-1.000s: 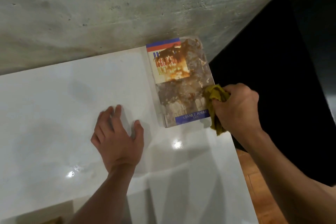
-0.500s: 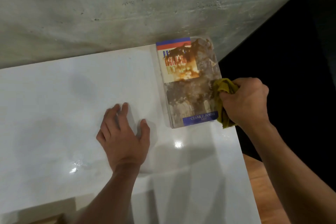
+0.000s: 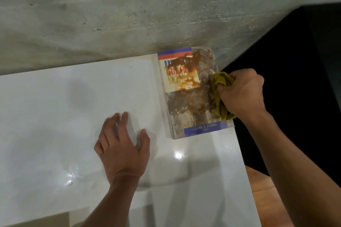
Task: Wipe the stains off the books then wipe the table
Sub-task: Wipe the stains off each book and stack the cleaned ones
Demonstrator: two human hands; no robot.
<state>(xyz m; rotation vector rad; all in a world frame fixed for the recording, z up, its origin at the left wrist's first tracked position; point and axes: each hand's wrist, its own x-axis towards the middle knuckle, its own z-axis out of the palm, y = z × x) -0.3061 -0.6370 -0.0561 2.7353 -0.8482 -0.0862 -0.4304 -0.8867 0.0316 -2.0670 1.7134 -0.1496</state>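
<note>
A book [image 3: 190, 101] with a blue and red cover lies flat at the far right corner of the glossy white table [image 3: 55, 125], against the wall. A brown stain spreads over its upper cover. My right hand [image 3: 243, 92] grips a bunched olive-yellow cloth [image 3: 220, 94], which lies on the book's right edge. My left hand [image 3: 121, 145] rests flat on the table, fingers spread, a little left of the book's near end.
A rough grey concrete wall [image 3: 129, 14] runs along the table's far edge. Right of the table lies a dark area [image 3: 299, 79], with a strip of wooden floor [image 3: 258, 190] below it. The table's right edge passes just beside the book.
My right hand has carried the cloth up along the book's right edge and slightly onto the cover. My left hand has stayed flat on the table.
</note>
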